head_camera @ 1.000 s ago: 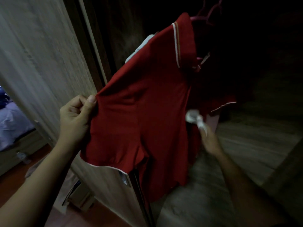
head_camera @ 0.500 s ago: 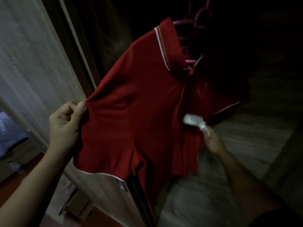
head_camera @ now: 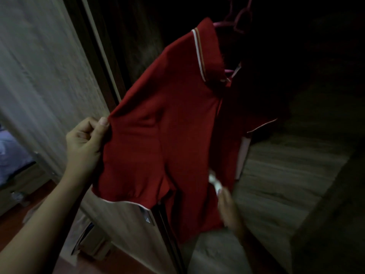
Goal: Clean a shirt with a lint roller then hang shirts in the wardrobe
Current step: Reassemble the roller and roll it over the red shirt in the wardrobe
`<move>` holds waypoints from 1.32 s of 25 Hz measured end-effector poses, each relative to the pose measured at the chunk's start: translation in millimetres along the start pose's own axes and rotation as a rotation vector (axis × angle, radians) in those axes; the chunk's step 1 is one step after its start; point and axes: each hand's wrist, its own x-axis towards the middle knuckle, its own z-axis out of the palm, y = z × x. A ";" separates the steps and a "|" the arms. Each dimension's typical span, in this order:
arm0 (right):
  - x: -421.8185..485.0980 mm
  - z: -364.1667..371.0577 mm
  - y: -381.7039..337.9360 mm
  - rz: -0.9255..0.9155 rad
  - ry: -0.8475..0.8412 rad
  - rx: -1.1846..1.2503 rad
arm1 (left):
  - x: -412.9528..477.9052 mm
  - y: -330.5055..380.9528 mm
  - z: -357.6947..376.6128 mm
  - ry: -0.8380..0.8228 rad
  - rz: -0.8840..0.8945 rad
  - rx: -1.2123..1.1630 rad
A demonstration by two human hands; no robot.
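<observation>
A red polo shirt (head_camera: 167,123) with white-trimmed collar and sleeves hangs on a pink hanger (head_camera: 237,20) inside a dark wardrobe. My left hand (head_camera: 85,143) pinches the shirt's left sleeve near the shoulder and pulls it out flat. My right hand (head_camera: 229,210), blurred by motion, grips the handle of a white lint roller (head_camera: 214,180), whose head lies against the lower front of the shirt. The shirt's right side fades into shadow.
A pale wood-grain wardrobe door (head_camera: 39,76) stands at the left, its lower edge (head_camera: 146,216) just under the shirt sleeve. A wooden wardrobe shelf (head_camera: 286,175) lies behind the shirt. A bed with purple bedding (head_camera: 11,159) shows at the far left.
The lint roller and my right hand have moved down the shirt front, from mid-chest toward the hem. My left hand keeps its hold on the sleeve.
</observation>
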 end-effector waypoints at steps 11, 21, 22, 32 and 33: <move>35.2 -56.6 -113.0 -0.124 0.051 0.119 | -1.1 2.4 -1.0 -0.012 -0.020 -0.022; -97.3 16.1 -109.3 -0.111 -0.189 0.132 | -1.6 9.0 -3.4 -0.018 -0.065 -0.042; -110.5 19.2 -106.1 -0.121 -0.234 0.093 | -1.9 9.4 -3.2 -0.017 -0.061 -0.035; -3.1 -35.2 -175.5 -0.408 0.145 0.133 | -2.7 8.9 -2.3 -0.014 -0.050 -0.021; -14.7 -23.9 -154.1 -0.400 0.126 0.090 | -3.1 9.2 -2.1 -0.010 -0.048 -0.020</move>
